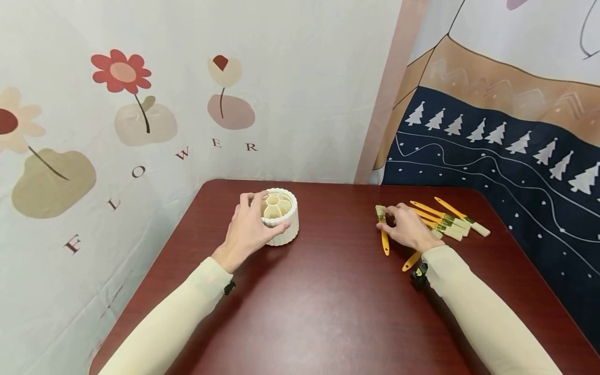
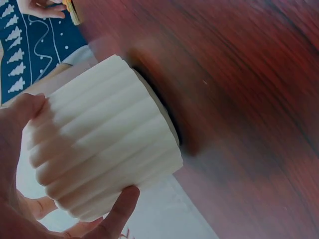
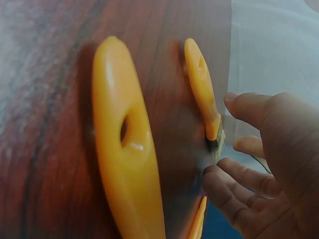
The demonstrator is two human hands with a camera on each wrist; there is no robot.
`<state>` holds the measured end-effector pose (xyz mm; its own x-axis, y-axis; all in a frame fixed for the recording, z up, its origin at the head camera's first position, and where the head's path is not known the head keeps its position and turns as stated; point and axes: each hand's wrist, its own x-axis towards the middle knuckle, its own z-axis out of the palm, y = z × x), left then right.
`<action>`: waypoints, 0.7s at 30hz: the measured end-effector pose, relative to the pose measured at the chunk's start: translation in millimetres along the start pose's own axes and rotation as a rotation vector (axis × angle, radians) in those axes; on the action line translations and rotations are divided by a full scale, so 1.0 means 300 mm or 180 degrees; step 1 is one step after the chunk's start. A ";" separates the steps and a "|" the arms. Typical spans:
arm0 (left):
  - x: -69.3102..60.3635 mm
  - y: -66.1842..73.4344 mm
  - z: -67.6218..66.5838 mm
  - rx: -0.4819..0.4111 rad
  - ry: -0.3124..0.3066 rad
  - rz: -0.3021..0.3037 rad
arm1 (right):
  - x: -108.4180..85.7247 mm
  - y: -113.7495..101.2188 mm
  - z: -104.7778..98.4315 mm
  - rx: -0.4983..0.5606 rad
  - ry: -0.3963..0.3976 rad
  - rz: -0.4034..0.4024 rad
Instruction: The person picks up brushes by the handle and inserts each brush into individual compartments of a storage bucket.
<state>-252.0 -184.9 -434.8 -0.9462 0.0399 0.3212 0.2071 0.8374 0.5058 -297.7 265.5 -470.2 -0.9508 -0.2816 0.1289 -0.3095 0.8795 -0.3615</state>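
On the left of the table stands a white pen holder (image 1: 288, 229) with ribbed sides and several compartments around a round middle one. My left hand (image 1: 248, 224) grips its near left side, fingers over the rim and thumb at the front; the left wrist view shows fingertips against the ribbed wall (image 2: 109, 129). A paintbrush (image 1: 384, 240) with a yellow handle and pale bristles lies on the right side, bristles pointing away. My right hand (image 1: 407, 226) is beside its bristle end, thumb and fingers spread around it with a gap showing in the right wrist view.
Several more yellow-handled paintbrushes (image 1: 457, 229) lie in a loose group behind and right of my right hand. One handle (image 1: 411, 261) pokes out below that wrist. The dark red table (image 1: 319, 297) meets a flower-printed cloth (image 1: 304, 130) at the back.
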 end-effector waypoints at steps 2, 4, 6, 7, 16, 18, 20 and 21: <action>-0.006 0.013 0.007 0.0005 -0.0026 0.0055 | 0.006 0.001 0.002 0.0038 0.0005 -0.0009; -0.012 0.028 0.013 0.0003 -0.0038 0.0107 | 0.011 0.002 0.004 0.0085 0.0004 -0.0021; -0.015 0.044 0.018 0.0005 -0.0050 0.0154 | 0.017 0.003 0.006 0.0124 0.0010 -0.0027; -0.016 0.053 0.021 0.0003 -0.0056 0.0179 | 0.019 0.005 0.006 0.0148 0.0018 -0.0028; -0.043 0.113 0.055 -0.0049 -0.0141 0.0269 | 0.032 0.016 0.019 0.0481 -0.0023 0.0155; -0.051 0.124 0.063 -0.0053 -0.0157 0.0289 | 0.032 0.015 0.022 0.0524 -0.0023 0.0171; -0.055 0.137 0.070 -0.0056 -0.0171 0.0332 | 0.032 0.016 0.025 0.0546 -0.0003 0.0167; -0.055 0.144 0.074 -0.0058 -0.0180 0.0364 | 0.033 0.016 0.025 0.0560 0.0014 0.0157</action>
<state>-232.8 -137.3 -435.9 -0.9286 0.1656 0.3321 0.3183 0.8156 0.4832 -308.6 264.1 -477.6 -0.9650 -0.2376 0.1110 -0.2600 0.8114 -0.5235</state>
